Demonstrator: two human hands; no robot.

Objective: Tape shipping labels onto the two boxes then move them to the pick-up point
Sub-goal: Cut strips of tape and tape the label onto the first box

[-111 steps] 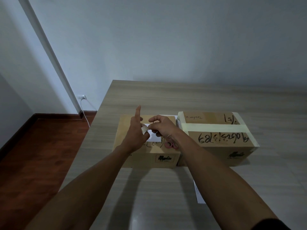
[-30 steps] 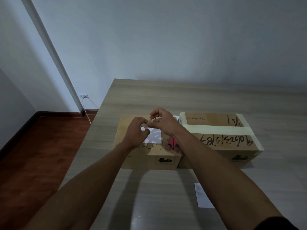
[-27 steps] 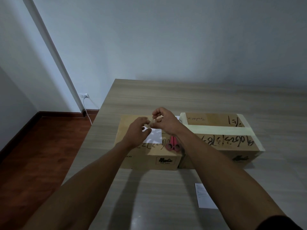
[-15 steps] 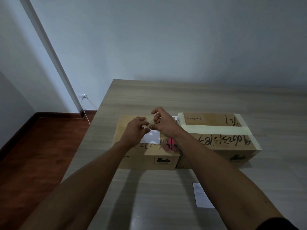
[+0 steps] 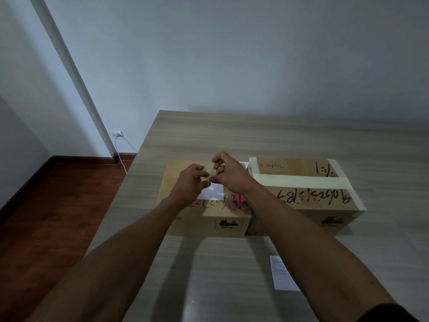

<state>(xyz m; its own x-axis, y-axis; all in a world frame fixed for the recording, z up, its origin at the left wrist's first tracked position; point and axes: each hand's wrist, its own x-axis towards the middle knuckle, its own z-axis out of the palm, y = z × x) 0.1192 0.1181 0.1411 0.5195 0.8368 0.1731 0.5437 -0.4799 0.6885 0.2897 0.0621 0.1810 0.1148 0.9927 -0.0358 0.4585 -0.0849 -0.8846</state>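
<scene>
Above the left box (image 5: 204,219), a tape strip (image 5: 208,172) is pinched between the left hand (image 5: 190,184) and right hand (image 5: 228,176), over the white label (image 5: 212,192).

— What colours are the boxes?
— Both brown cardboard. The left box (image 5: 183,219) has black scrawl on top, a black printed mark on its front, and a white label (image 5: 212,193). The right box (image 5: 308,205) has pale cream tape (image 5: 301,181) bands and black handwriting.
— And the bright bit?
— Pink scissors (image 5: 239,203) handles (the one vivid colour here).
— The table (image 5: 232,135)?
— Pale grey-beige wood grain in streaks; a white paper slip (image 5: 282,274) with faint print. Floor (image 5: 53,205) reddish-brown, wall (image 5: 232,54) bluish-white.
</scene>
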